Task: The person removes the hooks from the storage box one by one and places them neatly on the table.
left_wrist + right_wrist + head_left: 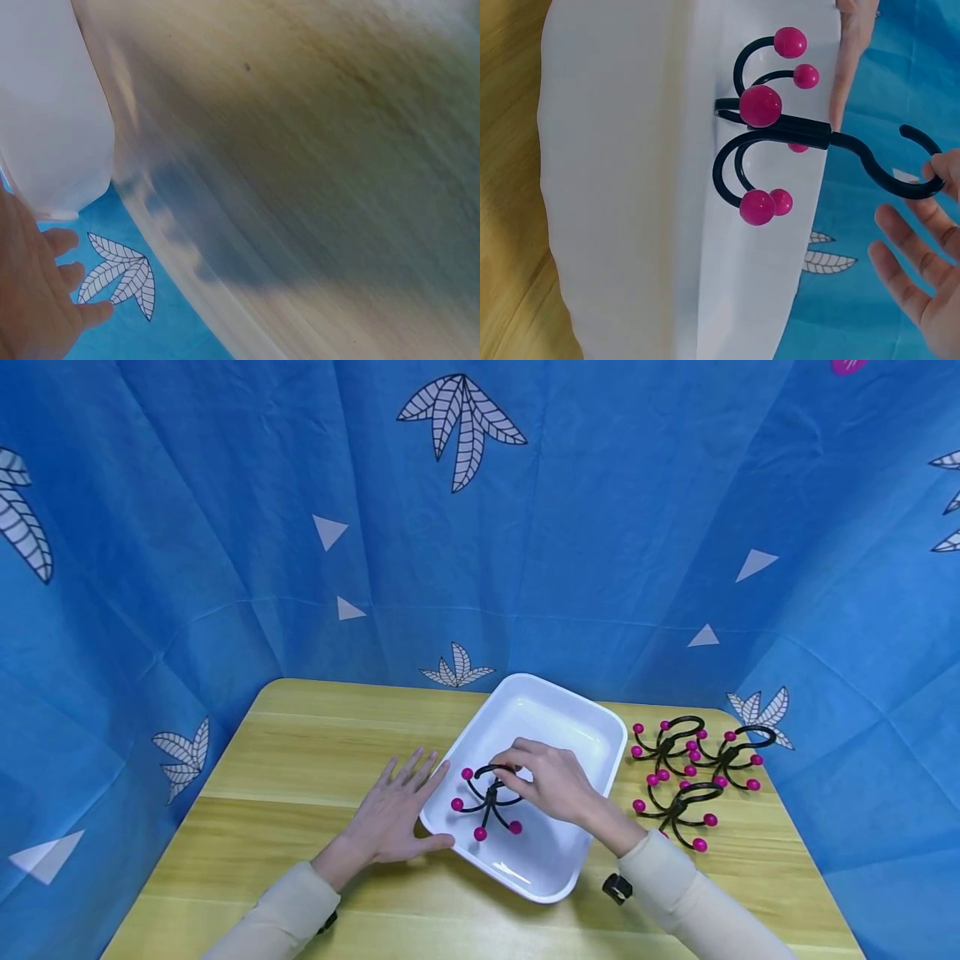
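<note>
A black multi-arm hook hanger with pink ball tips [491, 797] is held over the inside of a white tray [558, 852]. My right hand [551, 781] pinches the curved hook at its top between thumb and fingertips. In the right wrist view the hanger [789, 130] points its balls toward the tray floor, while the other fingers stay extended beside the hook. Fingers spread, my left hand [390, 822] lies along the tray's left side, fingertips and thumb right at the rim. Part of that hand [37, 292] shows beside the tray's outer wall in the left wrist view.
On the table's right side lie three similar hangers, one at the back left [666, 748], one at the back right [726, 762] and one in front [677, 810]. Their arms overlap in places. A blue patterned curtain [600, 527] hangs behind the wooden table [300, 752].
</note>
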Demonstrator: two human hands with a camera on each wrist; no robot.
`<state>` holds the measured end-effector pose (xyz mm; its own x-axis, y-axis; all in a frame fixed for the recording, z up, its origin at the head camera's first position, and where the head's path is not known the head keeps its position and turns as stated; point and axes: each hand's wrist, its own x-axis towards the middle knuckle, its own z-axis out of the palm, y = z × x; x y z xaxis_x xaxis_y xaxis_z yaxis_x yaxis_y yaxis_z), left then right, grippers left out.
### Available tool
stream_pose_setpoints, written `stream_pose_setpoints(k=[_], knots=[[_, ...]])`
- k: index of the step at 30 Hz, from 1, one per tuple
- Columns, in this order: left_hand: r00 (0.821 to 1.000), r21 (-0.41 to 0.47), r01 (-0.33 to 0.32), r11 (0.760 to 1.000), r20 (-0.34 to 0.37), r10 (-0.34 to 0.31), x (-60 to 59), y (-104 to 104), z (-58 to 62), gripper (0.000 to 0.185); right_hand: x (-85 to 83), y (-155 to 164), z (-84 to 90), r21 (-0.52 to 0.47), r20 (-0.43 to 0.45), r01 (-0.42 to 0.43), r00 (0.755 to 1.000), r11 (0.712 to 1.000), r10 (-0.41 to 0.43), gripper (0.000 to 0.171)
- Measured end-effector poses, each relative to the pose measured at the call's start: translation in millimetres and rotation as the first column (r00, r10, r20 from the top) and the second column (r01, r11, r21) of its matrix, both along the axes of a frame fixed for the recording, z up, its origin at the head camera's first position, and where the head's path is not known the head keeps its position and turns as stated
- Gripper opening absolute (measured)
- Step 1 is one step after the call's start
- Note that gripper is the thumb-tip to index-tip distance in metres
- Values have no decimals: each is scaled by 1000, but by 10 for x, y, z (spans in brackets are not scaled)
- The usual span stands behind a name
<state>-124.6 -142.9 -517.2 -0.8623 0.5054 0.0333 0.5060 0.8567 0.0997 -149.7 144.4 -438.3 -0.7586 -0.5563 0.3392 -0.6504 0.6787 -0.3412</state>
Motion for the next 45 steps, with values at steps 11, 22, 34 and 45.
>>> stream_pose_setpoints(k=[11,22,34,45], knots=[[1000,13,5,1000,-8,-5,0,-6,-6,112,38,123,114,-24,-19,9,1000,1000,-9,12],[1000,10,8,1000,-14,-8,-4,-11,-31,111,88,288,228,-53,-64,-4,998,999,1,10],[1000,-1,16,1000,-19,-16,-9,-20,-19,111,138,505,421,-107,-121,-15,993,994,2,12],[1000,10,22,1000,-16,-22,-7,-24,-13,112,221,732,601,-118,-113,26,993,993,-39,18]])
